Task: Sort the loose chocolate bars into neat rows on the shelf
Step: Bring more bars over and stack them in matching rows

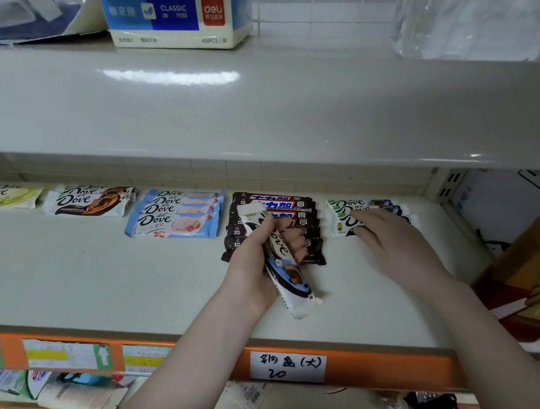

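My left hand (253, 258) grips a white and blue Dove bar (291, 275), tilted with one end toward the shelf's front edge. My right hand (390, 240) lies flat with straight fingers on the white Dove stack (344, 211) at the back right. Under the left hand sits a stack of dark brown bars (275, 205). Further left lie a light blue Dove stack (175, 213), a brown and white Dove stack (90, 202) and a pale green Dove bar (5, 195). All rest on the cream shelf (123, 276).
The upper shelf (271, 112) overhangs the row and carries a blue Deli box (178, 14) and clear plastic packs. An orange and yellow package (532, 272) stands at the right end. The orange price rail (361, 368) with labels runs along the front edge.
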Demonstrator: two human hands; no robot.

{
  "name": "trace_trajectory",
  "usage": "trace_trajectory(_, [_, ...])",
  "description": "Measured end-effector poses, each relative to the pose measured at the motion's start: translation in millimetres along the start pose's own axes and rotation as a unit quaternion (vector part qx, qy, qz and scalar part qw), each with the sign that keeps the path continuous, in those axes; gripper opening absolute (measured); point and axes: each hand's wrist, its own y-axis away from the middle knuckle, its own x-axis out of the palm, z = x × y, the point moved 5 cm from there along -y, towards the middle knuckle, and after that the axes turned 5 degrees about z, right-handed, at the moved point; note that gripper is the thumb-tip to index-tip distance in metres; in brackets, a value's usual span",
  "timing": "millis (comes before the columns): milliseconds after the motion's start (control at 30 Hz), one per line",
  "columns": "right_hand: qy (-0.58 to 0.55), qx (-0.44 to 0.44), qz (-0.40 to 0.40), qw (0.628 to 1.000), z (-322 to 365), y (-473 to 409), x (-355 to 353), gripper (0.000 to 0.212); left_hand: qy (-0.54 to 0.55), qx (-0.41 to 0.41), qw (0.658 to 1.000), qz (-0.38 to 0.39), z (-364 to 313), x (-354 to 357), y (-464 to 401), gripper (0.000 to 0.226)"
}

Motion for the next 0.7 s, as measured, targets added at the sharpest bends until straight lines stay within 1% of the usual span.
trace_trajectory(100, [-0.058, 0.011, -0.005, 0.998, 16, 22, -6, 0.036, -0.025, 0.035, 0.999, 0.023, -4, 7, 0, 0.031])
trace_trajectory(167, [-0.137, 0.017, -0.01, 0.99, 29, 38, -9, 0.031, -0.039, 0.052, 0.997, 0.035, -3, 13, 2, 0.032])
trace_trajectory(233, [-0.25, 0.023, -0.008, 0.968, 41, 51, -10, 0.02, -0.047, 0.081, 0.995, 0.045, -2, 20, 4, 0.033])
trace_trajectory(267, [-0.3, 0.027, -0.004, 0.953, 46, 56, -9, 0.018, -0.055, 0.097, 0.992, 0.053, -1, 24, 5, 0.032])
trace_trajectory(367, [-0.406, 0.041, 0.006, 0.913, 54, 63, -7, 0.027, -0.077, 0.114, 0.988, 0.073, 4, 32, 7, 0.031])
trace_trajectory(433, [-0.456, 0.059, -0.009, 0.888, 51, 65, -10, 0.03, -0.088, 0.121, 0.985, 0.081, 7, 35, 7, 0.032])
trace_trajectory(500, [-0.496, 0.084, -0.02, 0.864, 45, 68, -13, 0.029, -0.104, 0.12, 0.984, 0.085, 10, 37, 8, 0.03])
trace_trajectory(567, [-0.511, 0.108, -0.017, 0.853, 39, 70, -17, 0.028, -0.123, 0.107, 0.982, 0.093, 13, 36, 8, 0.027])
trace_trajectory(633, [-0.512, 0.133, -0.023, 0.848, 32, 71, -23, 0.03, -0.136, 0.085, 0.982, 0.096, 15, 30, 7, 0.022])
trace_trajectory(700, [-0.498, 0.148, -0.037, 0.854, 24, 72, -30, 0.032, -0.168, 0.068, 0.981, 0.075, 13, 21, 8, 0.017])
